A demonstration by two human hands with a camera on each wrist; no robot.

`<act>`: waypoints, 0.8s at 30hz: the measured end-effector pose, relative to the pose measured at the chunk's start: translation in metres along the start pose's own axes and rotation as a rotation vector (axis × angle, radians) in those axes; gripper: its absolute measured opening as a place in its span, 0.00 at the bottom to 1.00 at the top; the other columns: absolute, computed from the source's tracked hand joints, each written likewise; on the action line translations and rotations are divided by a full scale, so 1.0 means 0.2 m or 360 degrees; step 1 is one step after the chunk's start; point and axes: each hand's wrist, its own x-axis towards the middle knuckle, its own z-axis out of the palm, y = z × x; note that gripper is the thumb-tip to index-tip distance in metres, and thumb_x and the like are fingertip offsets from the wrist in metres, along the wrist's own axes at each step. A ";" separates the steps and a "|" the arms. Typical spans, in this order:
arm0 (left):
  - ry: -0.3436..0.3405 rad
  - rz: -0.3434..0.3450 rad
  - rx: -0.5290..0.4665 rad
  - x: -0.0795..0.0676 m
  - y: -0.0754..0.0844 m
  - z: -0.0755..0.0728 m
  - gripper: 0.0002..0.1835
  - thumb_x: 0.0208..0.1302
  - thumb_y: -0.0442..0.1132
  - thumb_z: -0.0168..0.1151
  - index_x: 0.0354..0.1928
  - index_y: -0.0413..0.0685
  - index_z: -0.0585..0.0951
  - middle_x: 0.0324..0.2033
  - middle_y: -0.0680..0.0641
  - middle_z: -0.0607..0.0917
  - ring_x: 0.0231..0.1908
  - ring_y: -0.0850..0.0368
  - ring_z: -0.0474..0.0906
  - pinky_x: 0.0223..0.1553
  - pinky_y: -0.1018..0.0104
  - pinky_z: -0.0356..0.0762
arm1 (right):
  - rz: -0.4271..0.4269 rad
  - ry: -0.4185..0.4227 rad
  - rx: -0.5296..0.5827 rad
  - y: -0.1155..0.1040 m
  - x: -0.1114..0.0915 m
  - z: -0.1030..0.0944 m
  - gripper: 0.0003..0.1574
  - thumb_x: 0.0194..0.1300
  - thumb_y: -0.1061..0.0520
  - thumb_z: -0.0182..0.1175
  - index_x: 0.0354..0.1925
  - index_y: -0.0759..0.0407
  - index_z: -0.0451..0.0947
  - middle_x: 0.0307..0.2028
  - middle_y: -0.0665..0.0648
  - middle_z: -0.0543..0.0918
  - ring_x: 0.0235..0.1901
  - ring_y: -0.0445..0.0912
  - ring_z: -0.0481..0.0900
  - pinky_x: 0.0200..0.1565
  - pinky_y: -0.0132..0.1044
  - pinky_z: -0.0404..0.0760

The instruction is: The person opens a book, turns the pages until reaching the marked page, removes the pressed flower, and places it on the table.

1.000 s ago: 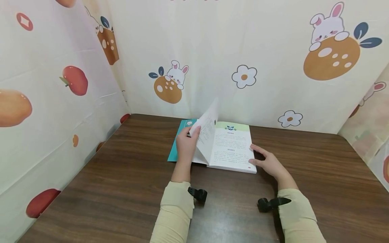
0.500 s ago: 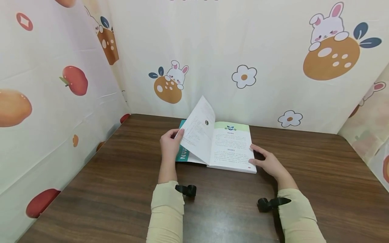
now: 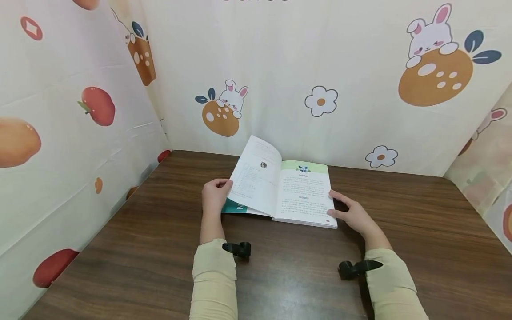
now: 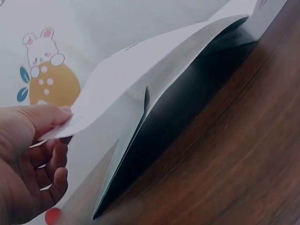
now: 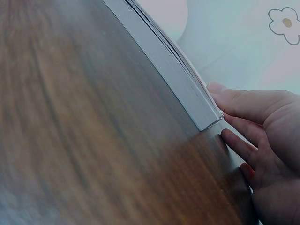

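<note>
An open book (image 3: 304, 195) with printed pages and a green band across the top of its right page lies on the table. My left hand (image 3: 216, 195) pinches the outer edge of a page (image 3: 256, 178), thumb on top and fingers beneath, as the left wrist view shows. That page is raised and curved above the teal cover flap (image 3: 234, 206), of which only a lower strip shows. At the book's right edge rests my right hand (image 3: 354, 215). In the right wrist view its thumb (image 5: 239, 101) touches the top of the page block (image 5: 173, 79), with fairly straight fingers beside the edge.
The dark wooden table (image 3: 140, 258) extends around the book. A white cloth (image 3: 280, 66) printed with rabbits, flowers and fruit hangs behind it and along both sides. A black wrist camera (image 3: 239, 250) is strapped to the left sleeve, another camera (image 3: 352, 269) to the right.
My left hand has moved left and slightly down, carrying the page from nearly upright over toward the left side, across the teal flap. The right hand has stayed in place.
</note>
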 end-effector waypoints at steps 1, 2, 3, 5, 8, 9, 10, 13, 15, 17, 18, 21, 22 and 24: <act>-0.0006 -0.0012 0.0038 0.00 -0.01 -0.01 0.15 0.62 0.48 0.60 0.44 0.46 0.83 0.41 0.44 0.81 0.41 0.50 0.72 0.45 0.59 0.71 | 0.0002 0.0000 0.0001 0.00 0.00 0.00 0.48 0.57 0.44 0.64 0.69 0.56 0.55 0.69 0.64 0.52 0.67 0.64 0.45 0.59 0.66 0.46; -0.0010 -0.0022 0.0073 0.01 -0.01 -0.01 0.15 0.62 0.48 0.61 0.44 0.45 0.83 0.41 0.44 0.81 0.41 0.50 0.72 0.45 0.58 0.70 | 0.0004 0.0000 0.0002 0.00 0.00 0.00 0.49 0.57 0.44 0.64 0.69 0.56 0.55 0.69 0.64 0.52 0.67 0.64 0.45 0.58 0.66 0.46; -0.0017 -0.0032 0.0111 0.01 -0.02 -0.02 0.15 0.62 0.48 0.60 0.43 0.45 0.83 0.41 0.44 0.81 0.41 0.49 0.72 0.45 0.58 0.70 | 0.0006 -0.0001 0.0002 0.00 0.00 0.00 0.49 0.57 0.44 0.64 0.69 0.55 0.55 0.69 0.64 0.52 0.67 0.64 0.45 0.58 0.66 0.46; -0.0035 -0.0061 0.0172 0.01 -0.03 -0.02 0.15 0.62 0.48 0.60 0.44 0.45 0.83 0.41 0.44 0.80 0.42 0.49 0.72 0.45 0.57 0.70 | 0.0009 -0.0001 0.0001 0.00 0.00 0.00 0.49 0.57 0.44 0.64 0.69 0.55 0.55 0.69 0.64 0.52 0.67 0.64 0.45 0.58 0.66 0.46; -0.0063 -0.0098 0.0256 0.01 -0.03 -0.03 0.15 0.63 0.47 0.59 0.44 0.45 0.82 0.42 0.43 0.80 0.42 0.48 0.72 0.46 0.55 0.69 | 0.0004 0.0003 -0.0005 0.00 0.00 0.00 0.49 0.56 0.44 0.64 0.69 0.55 0.55 0.69 0.65 0.52 0.67 0.64 0.45 0.58 0.66 0.46; -0.0069 -0.0108 0.0287 0.01 -0.04 -0.03 0.15 0.63 0.47 0.59 0.44 0.45 0.82 0.43 0.43 0.80 0.42 0.47 0.72 0.46 0.54 0.69 | 0.0002 0.0003 -0.0008 0.00 0.00 0.00 0.48 0.56 0.44 0.64 0.69 0.55 0.56 0.69 0.65 0.52 0.67 0.64 0.45 0.58 0.66 0.46; -0.0073 -0.0117 0.0314 0.01 -0.04 -0.03 0.15 0.63 0.47 0.59 0.44 0.45 0.82 0.43 0.43 0.80 0.42 0.47 0.72 0.46 0.54 0.69 | -0.0002 0.0005 -0.0009 0.00 0.00 0.00 0.48 0.56 0.44 0.64 0.69 0.56 0.56 0.69 0.65 0.53 0.67 0.64 0.46 0.58 0.66 0.46; -0.0078 -0.0130 0.0402 0.00 -0.04 -0.02 0.14 0.63 0.46 0.59 0.43 0.44 0.82 0.42 0.42 0.80 0.41 0.47 0.72 0.44 0.53 0.68 | -0.0007 0.0003 -0.0007 0.00 0.00 0.00 0.48 0.56 0.44 0.64 0.69 0.56 0.56 0.69 0.65 0.53 0.67 0.64 0.46 0.58 0.66 0.46; -0.0077 -0.0138 0.0459 0.00 -0.05 -0.02 0.14 0.63 0.46 0.59 0.42 0.44 0.82 0.41 0.42 0.81 0.40 0.47 0.73 0.43 0.54 0.68 | -0.0010 0.0000 -0.0001 0.00 0.00 0.00 0.49 0.56 0.44 0.64 0.69 0.56 0.56 0.69 0.64 0.53 0.67 0.64 0.45 0.59 0.66 0.46; -0.0078 -0.0146 0.0510 0.00 -0.05 -0.02 0.13 0.62 0.45 0.59 0.42 0.44 0.82 0.40 0.43 0.81 0.40 0.47 0.73 0.42 0.54 0.68 | -0.0012 -0.0001 0.0005 0.00 0.00 0.00 0.49 0.56 0.44 0.64 0.69 0.57 0.56 0.69 0.63 0.53 0.67 0.63 0.45 0.59 0.65 0.46; -0.0078 -0.0149 0.0536 0.00 -0.05 -0.02 0.13 0.62 0.45 0.59 0.41 0.45 0.82 0.40 0.43 0.81 0.39 0.47 0.73 0.41 0.54 0.68 | -0.0012 -0.0002 0.0009 0.00 0.00 0.00 0.49 0.56 0.44 0.64 0.69 0.57 0.56 0.69 0.63 0.53 0.67 0.63 0.44 0.59 0.65 0.45; -0.0083 -0.0159 0.0594 0.00 -0.05 -0.02 0.12 0.61 0.44 0.59 0.41 0.45 0.82 0.41 0.43 0.81 0.40 0.47 0.74 0.40 0.53 0.68 | -0.0011 0.0000 0.0012 0.00 0.00 0.00 0.48 0.56 0.44 0.64 0.69 0.57 0.56 0.69 0.62 0.53 0.67 0.63 0.44 0.59 0.65 0.45; -0.0084 -0.0161 0.0610 0.00 -0.05 -0.02 0.12 0.61 0.44 0.59 0.41 0.45 0.83 0.41 0.43 0.81 0.40 0.47 0.74 0.40 0.53 0.68 | -0.0010 0.0001 0.0015 0.00 0.00 0.00 0.48 0.57 0.44 0.64 0.69 0.56 0.56 0.69 0.62 0.53 0.67 0.63 0.44 0.59 0.65 0.45; -0.0090 -0.0161 0.0640 0.01 -0.05 -0.02 0.12 0.61 0.44 0.59 0.41 0.45 0.83 0.41 0.43 0.81 0.40 0.47 0.74 0.40 0.53 0.68 | -0.0006 -0.0001 0.0018 0.00 0.00 0.00 0.48 0.57 0.44 0.64 0.69 0.56 0.56 0.69 0.62 0.53 0.67 0.63 0.44 0.59 0.65 0.45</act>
